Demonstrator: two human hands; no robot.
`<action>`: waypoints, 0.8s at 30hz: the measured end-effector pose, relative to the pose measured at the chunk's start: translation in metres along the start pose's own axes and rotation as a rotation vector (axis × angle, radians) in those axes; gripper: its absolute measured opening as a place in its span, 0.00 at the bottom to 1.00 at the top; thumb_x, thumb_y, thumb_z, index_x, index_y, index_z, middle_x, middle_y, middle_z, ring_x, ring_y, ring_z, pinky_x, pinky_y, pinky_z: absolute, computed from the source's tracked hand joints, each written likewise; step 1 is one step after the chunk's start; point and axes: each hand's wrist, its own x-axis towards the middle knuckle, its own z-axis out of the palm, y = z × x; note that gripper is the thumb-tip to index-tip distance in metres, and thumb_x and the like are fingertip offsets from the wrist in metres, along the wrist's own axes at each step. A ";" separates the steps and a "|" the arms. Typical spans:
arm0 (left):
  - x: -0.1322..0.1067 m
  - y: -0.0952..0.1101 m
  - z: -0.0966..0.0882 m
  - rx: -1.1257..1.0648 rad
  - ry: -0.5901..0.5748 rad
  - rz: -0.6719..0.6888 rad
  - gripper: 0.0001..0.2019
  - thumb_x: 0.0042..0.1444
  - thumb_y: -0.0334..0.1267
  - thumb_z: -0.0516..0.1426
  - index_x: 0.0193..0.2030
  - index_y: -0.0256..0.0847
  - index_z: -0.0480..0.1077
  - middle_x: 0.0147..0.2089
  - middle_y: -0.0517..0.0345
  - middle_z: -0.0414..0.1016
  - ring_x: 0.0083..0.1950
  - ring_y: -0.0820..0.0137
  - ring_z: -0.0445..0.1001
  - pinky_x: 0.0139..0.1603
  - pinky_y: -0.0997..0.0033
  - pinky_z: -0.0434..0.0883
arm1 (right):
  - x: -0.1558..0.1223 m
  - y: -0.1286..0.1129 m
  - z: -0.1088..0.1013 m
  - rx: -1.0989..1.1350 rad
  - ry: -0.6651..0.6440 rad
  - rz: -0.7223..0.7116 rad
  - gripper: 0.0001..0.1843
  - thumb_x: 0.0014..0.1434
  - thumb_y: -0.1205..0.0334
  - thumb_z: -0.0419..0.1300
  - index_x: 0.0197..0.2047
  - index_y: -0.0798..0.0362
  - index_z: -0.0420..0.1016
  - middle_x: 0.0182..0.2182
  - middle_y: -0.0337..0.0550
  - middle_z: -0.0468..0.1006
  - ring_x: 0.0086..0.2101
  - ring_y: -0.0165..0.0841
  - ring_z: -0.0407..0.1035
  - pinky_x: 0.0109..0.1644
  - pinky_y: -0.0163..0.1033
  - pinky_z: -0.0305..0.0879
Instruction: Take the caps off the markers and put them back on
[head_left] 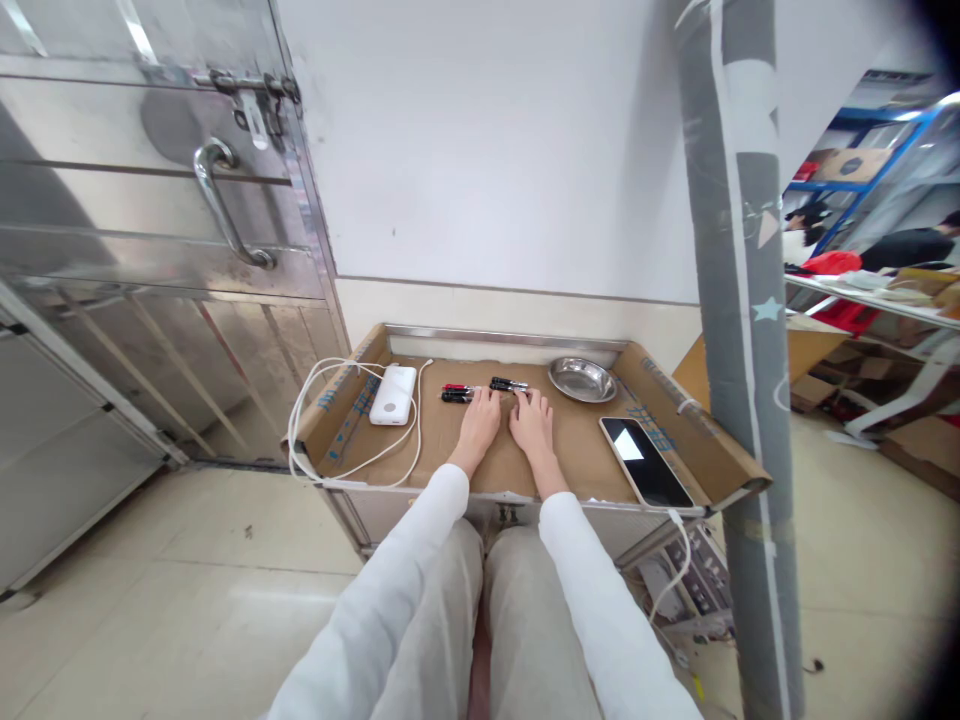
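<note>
My left hand [478,420] and my right hand [532,418] lie flat, side by side, on the cardboard-lined table [450,440], fingers stretched forward. Just beyond the left fingertips lie small tools with red and black handles [456,393]. A black-handled tool [508,384] lies beyond the right fingertips. Neither hand holds anything; the fingertips are close to the tools, and I cannot tell whether they touch.
A white power bank [393,393] with a looping white cable [315,420] sits at the left. A round metal dish [582,379] is at the back right, a phone [645,460] at the right. A grey wrapped pillar [739,330] stands right; a steel door [150,200] left.
</note>
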 end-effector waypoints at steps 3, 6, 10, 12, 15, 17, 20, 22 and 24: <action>0.003 0.000 0.005 -0.016 -0.023 0.031 0.09 0.60 0.27 0.47 0.42 0.36 0.66 0.43 0.46 0.69 0.51 0.61 0.67 0.57 0.56 0.62 | 0.000 0.001 0.001 0.008 -0.004 -0.006 0.20 0.61 0.68 0.46 0.54 0.55 0.67 0.52 0.53 0.67 0.48 0.41 0.59 0.50 0.45 0.55; 0.005 0.000 0.008 -0.045 -0.041 0.055 0.08 0.62 0.29 0.47 0.38 0.37 0.67 0.40 0.48 0.70 0.49 0.61 0.67 0.57 0.55 0.63 | 0.001 0.002 0.001 0.021 -0.008 -0.017 0.18 0.60 0.69 0.46 0.50 0.55 0.69 0.49 0.53 0.70 0.47 0.41 0.60 0.50 0.44 0.56; 0.007 0.004 0.006 -0.073 -0.050 0.085 0.08 0.62 0.31 0.47 0.38 0.37 0.66 0.42 0.48 0.70 0.49 0.62 0.68 0.56 0.57 0.63 | 0.003 0.002 0.000 0.018 0.001 -0.006 0.17 0.59 0.69 0.47 0.49 0.56 0.69 0.46 0.53 0.71 0.46 0.41 0.61 0.49 0.43 0.56; 0.008 0.005 0.005 -0.085 -0.057 0.085 0.07 0.62 0.31 0.48 0.39 0.37 0.66 0.43 0.48 0.69 0.49 0.63 0.68 0.56 0.58 0.64 | 0.003 0.002 0.000 0.017 0.004 0.008 0.19 0.58 0.70 0.47 0.52 0.57 0.67 0.47 0.53 0.71 0.47 0.41 0.60 0.49 0.43 0.56; 0.010 0.005 0.004 -0.115 -0.091 0.119 0.07 0.61 0.32 0.49 0.42 0.37 0.66 0.44 0.49 0.68 0.49 0.63 0.68 0.55 0.60 0.65 | 0.003 0.002 -0.002 0.027 -0.009 0.028 0.21 0.58 0.71 0.47 0.54 0.56 0.66 0.50 0.53 0.70 0.47 0.41 0.60 0.49 0.43 0.55; 0.011 0.003 0.005 -0.143 -0.117 0.149 0.07 0.61 0.31 0.49 0.43 0.38 0.67 0.43 0.50 0.68 0.49 0.64 0.68 0.54 0.60 0.66 | 0.002 0.003 -0.003 0.028 -0.019 0.032 0.20 0.59 0.71 0.46 0.53 0.56 0.67 0.50 0.53 0.70 0.47 0.41 0.60 0.49 0.44 0.55; 0.011 0.001 0.007 -0.190 -0.128 0.133 0.07 0.61 0.31 0.49 0.41 0.39 0.67 0.43 0.51 0.68 0.48 0.65 0.68 0.54 0.60 0.66 | 0.001 0.004 -0.002 0.013 -0.022 0.036 0.18 0.59 0.70 0.46 0.50 0.56 0.70 0.46 0.54 0.71 0.46 0.42 0.61 0.48 0.44 0.55; 0.011 0.001 0.008 -0.214 -0.125 0.112 0.06 0.61 0.30 0.49 0.40 0.39 0.67 0.42 0.52 0.68 0.49 0.66 0.68 0.54 0.61 0.66 | 0.000 0.005 0.000 0.002 -0.006 0.038 0.17 0.59 0.69 0.47 0.47 0.56 0.72 0.44 0.54 0.72 0.45 0.42 0.61 0.48 0.44 0.55; 0.011 0.001 0.008 -0.228 -0.121 0.094 0.06 0.61 0.30 0.49 0.39 0.38 0.66 0.42 0.52 0.68 0.49 0.66 0.68 0.54 0.61 0.66 | 0.000 0.007 0.002 -0.007 0.023 0.041 0.17 0.59 0.70 0.46 0.47 0.56 0.72 0.44 0.53 0.72 0.45 0.41 0.61 0.47 0.44 0.55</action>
